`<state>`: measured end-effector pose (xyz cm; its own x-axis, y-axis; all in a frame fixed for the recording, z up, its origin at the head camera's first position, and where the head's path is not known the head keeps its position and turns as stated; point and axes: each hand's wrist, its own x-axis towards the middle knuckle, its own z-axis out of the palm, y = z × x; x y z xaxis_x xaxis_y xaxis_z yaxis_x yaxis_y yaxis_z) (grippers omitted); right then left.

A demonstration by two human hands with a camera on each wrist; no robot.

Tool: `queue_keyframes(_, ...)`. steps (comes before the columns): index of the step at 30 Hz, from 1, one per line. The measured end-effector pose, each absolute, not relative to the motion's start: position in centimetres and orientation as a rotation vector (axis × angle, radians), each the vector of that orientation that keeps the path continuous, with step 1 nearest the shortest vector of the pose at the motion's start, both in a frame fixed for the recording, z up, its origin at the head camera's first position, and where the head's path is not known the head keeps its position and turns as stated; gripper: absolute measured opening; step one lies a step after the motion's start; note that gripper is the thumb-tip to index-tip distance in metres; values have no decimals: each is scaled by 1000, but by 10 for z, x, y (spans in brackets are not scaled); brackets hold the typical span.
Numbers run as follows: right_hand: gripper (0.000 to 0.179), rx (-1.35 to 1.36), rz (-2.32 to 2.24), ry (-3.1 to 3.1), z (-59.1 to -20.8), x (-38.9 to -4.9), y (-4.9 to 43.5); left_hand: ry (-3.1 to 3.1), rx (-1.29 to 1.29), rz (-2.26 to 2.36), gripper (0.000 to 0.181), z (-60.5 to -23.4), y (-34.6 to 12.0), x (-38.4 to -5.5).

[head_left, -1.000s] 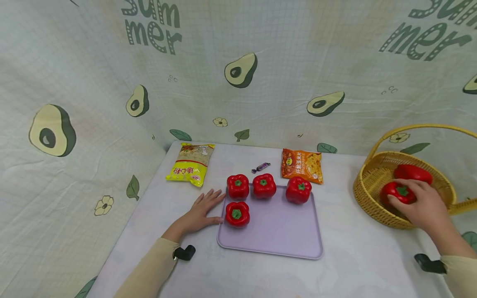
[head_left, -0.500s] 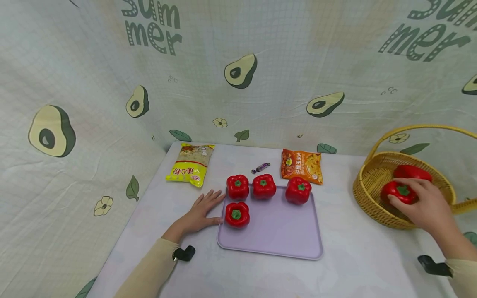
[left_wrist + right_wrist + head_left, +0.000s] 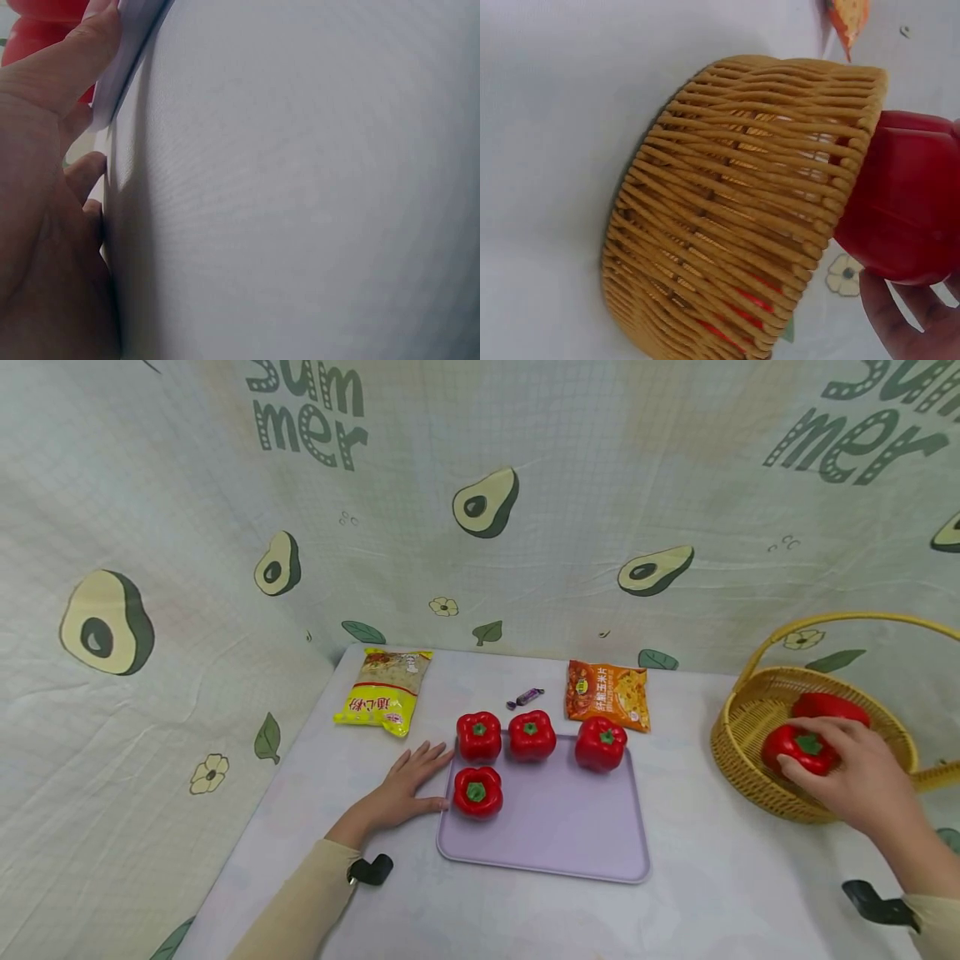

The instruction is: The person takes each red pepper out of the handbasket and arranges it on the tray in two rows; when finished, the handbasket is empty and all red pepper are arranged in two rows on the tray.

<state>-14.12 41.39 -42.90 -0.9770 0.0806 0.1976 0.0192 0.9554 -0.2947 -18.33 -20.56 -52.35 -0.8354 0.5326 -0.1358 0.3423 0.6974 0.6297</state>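
Observation:
My right hand (image 3: pixel 862 777) grips a red bell pepper (image 3: pixel 791 748) with a green stem, thumb on its near side. In the right wrist view, this pepper (image 3: pixel 907 202) stands partly above the rim of the yellow wicker basket (image 3: pixel 727 195); its lower part is hidden behind the wall. Another red pepper (image 3: pixel 830 704) lies deeper in the basket. My left hand (image 3: pixel 401 789) rests with spread fingers on the table, its thumb at the left edge of the lilac tray (image 3: pixel 570 818). Several red bell peppers (image 3: pixel 477 792) sit along the tray's back and left side.
Behind the tray are a yellow pasta bag (image 3: pixel 385 691), a small purple wrapped candy (image 3: pixel 525 697) and an orange snack packet (image 3: pixel 607 693). The basket's tall handle (image 3: pixel 855 613) arches over it. A printed cloth (image 3: pixel 555 602) hangs behind the table.
The gripped pepper has shifted slightly left and looks a little raised in the basket. My right wrist has moved slightly right and nearer. The left hand and tray are unchanged.

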Motion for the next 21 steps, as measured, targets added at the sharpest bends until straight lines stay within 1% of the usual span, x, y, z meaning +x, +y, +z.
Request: queue_keyframes(21, 62, 92, 513, -2895, -413, -128, 382, 2602, 687, 885, 86, -522, -205, -182)
